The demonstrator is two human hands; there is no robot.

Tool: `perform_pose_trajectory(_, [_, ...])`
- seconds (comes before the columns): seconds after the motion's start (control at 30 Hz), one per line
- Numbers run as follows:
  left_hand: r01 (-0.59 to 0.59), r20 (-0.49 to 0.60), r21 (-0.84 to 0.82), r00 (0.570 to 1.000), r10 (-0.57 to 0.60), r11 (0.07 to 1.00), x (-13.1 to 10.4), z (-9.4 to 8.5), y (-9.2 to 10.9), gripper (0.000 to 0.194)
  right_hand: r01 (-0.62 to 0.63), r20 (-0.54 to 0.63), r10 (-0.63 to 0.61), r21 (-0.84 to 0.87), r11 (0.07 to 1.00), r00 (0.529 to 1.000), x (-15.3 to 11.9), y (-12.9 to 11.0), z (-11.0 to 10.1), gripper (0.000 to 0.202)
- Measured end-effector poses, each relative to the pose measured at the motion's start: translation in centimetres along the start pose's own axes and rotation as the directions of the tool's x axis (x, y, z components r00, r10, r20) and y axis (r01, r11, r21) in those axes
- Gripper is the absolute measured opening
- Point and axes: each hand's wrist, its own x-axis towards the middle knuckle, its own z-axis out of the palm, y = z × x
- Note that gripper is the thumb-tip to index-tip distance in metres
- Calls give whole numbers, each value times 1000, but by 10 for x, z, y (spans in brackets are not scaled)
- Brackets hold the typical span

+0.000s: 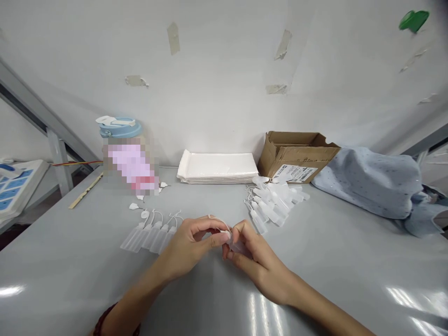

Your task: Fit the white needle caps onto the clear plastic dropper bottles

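My right hand point(257, 261) is closed round a small translucent plastic bottle point(241, 248), which its fingers partly cover. Thumb and fingers of my left hand point(196, 242) pinch a small white piece point(226, 233) at the bottle's top end. A thin white cord point(220, 220) loops above the fingertips. Just left of my left hand lies a row of similar bottles point(150, 237) with white corded tops. Beyond my right hand is a loose pile of translucent bottles point(271, 203).
At the back stand a stack of white padded envelopes point(220, 165) and an open cardboard box point(297, 158). Pale blue cloth point(374, 186) lies at the right. Small white tags point(133, 206), a blue-lidded container point(121, 128) and a yellowish strip point(86, 191) are on the left of the grey table point(70, 280).
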Motion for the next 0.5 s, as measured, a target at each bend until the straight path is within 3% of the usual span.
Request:
perform_pose_trajectory(0.17, [9,19,-119,1000,-7,993,0,-3,-2,15,-26,-6,26,6,1000,1000,0,1,-1,21])
perform_pose_trajectory(0.37, [85,35,17,996,-86,996,0,0,4,15,-15,-3,15,-234,972,1000,0,5,-1,18])
perform_pose_trajectory(0.5, [47,67,94,996,-53,994,1,-3,6,11,-45,16,50,-225,973,999,2,2,-2,19])
